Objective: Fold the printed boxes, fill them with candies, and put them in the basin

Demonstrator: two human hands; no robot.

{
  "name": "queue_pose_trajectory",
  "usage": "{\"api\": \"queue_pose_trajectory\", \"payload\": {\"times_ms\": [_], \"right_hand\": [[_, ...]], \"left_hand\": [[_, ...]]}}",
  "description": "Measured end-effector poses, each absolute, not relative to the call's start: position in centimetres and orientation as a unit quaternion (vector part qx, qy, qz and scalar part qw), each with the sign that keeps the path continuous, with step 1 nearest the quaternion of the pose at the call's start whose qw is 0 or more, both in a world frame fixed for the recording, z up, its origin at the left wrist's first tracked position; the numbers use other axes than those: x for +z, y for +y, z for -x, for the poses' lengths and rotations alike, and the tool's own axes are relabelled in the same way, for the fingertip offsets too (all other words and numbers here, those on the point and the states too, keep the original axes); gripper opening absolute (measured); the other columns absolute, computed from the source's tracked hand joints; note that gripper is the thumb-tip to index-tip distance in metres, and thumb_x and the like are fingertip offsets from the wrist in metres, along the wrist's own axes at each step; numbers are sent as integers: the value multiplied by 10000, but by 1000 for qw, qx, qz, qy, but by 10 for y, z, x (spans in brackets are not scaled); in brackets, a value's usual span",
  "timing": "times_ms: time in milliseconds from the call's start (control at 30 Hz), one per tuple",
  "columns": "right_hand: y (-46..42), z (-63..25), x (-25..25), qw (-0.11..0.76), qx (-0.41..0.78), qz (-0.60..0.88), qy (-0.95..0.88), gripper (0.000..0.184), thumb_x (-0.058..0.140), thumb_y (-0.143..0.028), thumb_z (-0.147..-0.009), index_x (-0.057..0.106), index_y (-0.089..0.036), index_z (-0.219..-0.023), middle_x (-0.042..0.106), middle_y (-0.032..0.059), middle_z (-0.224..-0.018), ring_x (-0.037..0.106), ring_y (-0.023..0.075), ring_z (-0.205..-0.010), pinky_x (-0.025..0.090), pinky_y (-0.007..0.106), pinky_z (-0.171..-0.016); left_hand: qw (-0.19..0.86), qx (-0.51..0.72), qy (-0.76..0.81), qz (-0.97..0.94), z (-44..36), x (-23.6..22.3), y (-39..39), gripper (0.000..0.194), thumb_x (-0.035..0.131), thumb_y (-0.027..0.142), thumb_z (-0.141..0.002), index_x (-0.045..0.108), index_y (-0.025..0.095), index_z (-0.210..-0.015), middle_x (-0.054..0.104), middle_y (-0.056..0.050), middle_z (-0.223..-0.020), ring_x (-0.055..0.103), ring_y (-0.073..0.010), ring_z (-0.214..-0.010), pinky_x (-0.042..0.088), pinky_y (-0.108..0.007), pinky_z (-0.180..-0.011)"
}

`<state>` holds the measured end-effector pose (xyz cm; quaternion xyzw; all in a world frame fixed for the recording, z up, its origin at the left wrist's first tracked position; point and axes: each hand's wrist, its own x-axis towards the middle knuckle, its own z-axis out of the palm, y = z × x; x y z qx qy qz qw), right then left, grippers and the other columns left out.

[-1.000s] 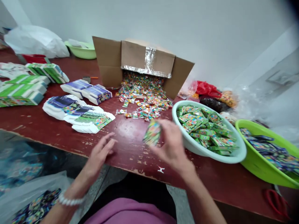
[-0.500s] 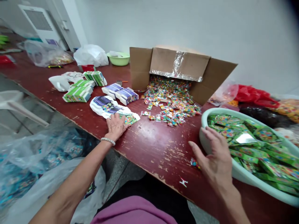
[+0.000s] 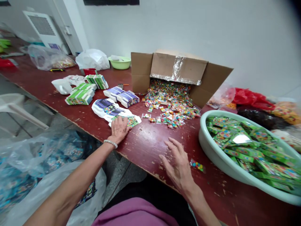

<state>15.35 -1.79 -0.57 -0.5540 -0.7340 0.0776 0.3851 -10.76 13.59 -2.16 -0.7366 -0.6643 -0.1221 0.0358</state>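
Our left hand (image 3: 119, 128) covers flat cartons (image 3: 112, 110), grip unclear; our right hand (image 3: 176, 160) is spread wide near a candy packet (image 3: 198, 165).

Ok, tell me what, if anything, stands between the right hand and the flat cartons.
Only the left hand, which rests on the near end of the flat cartons, partly covering them. Nothing else visible stands between them and the right hand; the wrapped candies lie farther back, off that line.
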Motion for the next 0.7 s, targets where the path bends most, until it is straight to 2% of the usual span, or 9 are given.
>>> {"api": "queue_pose_trajectory", "payload": {"times_ms": [167,300,400,467,533,600,700], "right_hand": [[-19,-147,-14,408,163,541,-718,427,597,-246,-919,546,-248,-1343,527,146,-1418,575,305,-1232,518,517,-978],[-11,-137,-17,453,277,558,-638,538,652,-302,-876,497,-230,-1386,550,164,-1396,635,269,-1079,562,460,-881],[-3,-126,-13,502,410,555,-521,599,656,-390,-868,450,-216,-1404,595,155,-1334,649,236,-1006,574,396,-822],[0,-120,-9,513,490,516,-480,480,630,-427,-887,526,-202,-1297,674,107,-1146,657,208,-919,565,352,-796],[-2,-117,-5,492,546,479,-480,366,609,-436,-905,580,-205,-1187,682,43,-932,637,173,-770,547,298,-693],[-7,-116,-3,461,572,455,-504,324,608,-429,-911,596,-218,-1157,645,4,-828,597,147,-669,514,259,-597],[-16,-116,-1,443,592,424,-522,348,597,-424,-925,569,-241,-1219,626,-5,-843,606,133,-665,524,242,-587]], "left_hand": [[-44,-183,-659,729,110,-14,133,254,523,294,-907,639,157,-1087,634,-162,-1068,556,-333,-1039,392,-398,-873],[-151,-222,-635,725,104,-7,105,302,506,437,-926,656,176,-901,660,-61,-835,603,-248,-827,426,-313,-720],[-301,-234,-574,725,91,-1,62,367,565,528,-887,663,177,-850,673,-9,-773,610,-182,-716,439,-251,-630],[-578,-248,-484,609,81,2,32,384,683,509,-817,679,147,-947,705,-39,-831,624,-180,-716,454,-257,-635],[-752,-217,-367,504,71,3,8,467,797,458,-717,691,142,-1043,729,-80,-940,664,-204,-800,480,-274,-704],[-837,-190,-279,431,63,3,-7,489,836,430,-670,707,137,-1040,737,-113,-964,693,-227,-831,502,-300,-755],[-868,-204,-248,378,54,0,-17,433,825,460,-688,714,139,-957,726,-98,-821,699,-225,-710,525,-317,-701]]}}
